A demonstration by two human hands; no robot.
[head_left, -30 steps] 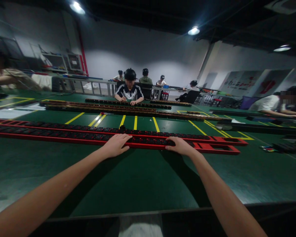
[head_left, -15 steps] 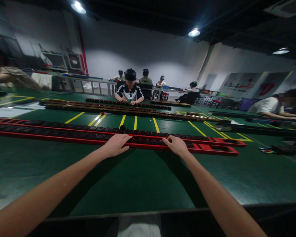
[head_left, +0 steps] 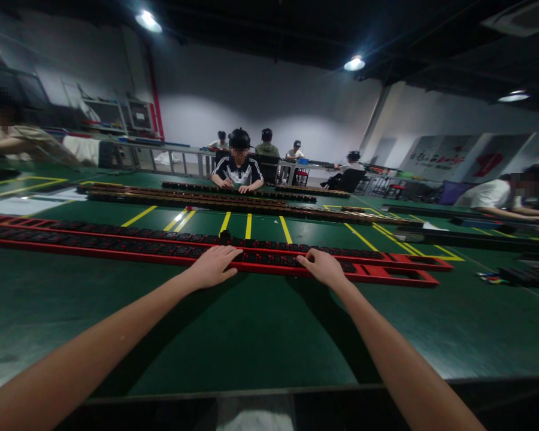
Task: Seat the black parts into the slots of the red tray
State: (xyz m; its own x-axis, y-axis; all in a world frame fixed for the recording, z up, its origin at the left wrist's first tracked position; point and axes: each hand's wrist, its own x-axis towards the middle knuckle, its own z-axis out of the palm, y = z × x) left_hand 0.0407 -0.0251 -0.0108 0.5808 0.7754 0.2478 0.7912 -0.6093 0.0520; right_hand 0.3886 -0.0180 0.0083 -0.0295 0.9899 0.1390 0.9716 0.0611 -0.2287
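Two long red frames [head_left: 395, 277] run side by side across the green table, with rows of black square parts [head_left: 276, 259] set in them. My left hand [head_left: 213, 266] lies over the nearer frame, palm down, its fingers stretched forward and the thumb apart along the front edge. To its right, my right hand [head_left: 324, 266] rests at the same frame with fingers curled and the tips bent down onto the black parts. Whatever those tips press or pinch is too small to make out. A small black block [head_left: 225, 235] stands up from the farther frame, just beyond my left hand.
Beyond the red frames lie long brown-black strips [head_left: 197, 197] across yellow tape lines [head_left: 248, 226]. A person [head_left: 238, 167] works at the table's far side. At right are dark rails [head_left: 458, 237] and a bundle with coloured ends [head_left: 491, 278]. White sheets [head_left: 22, 205] lie left.
The whole view has shifted slightly, so everything sits a little lower and to the right. Both hands keep their places on the red frame.
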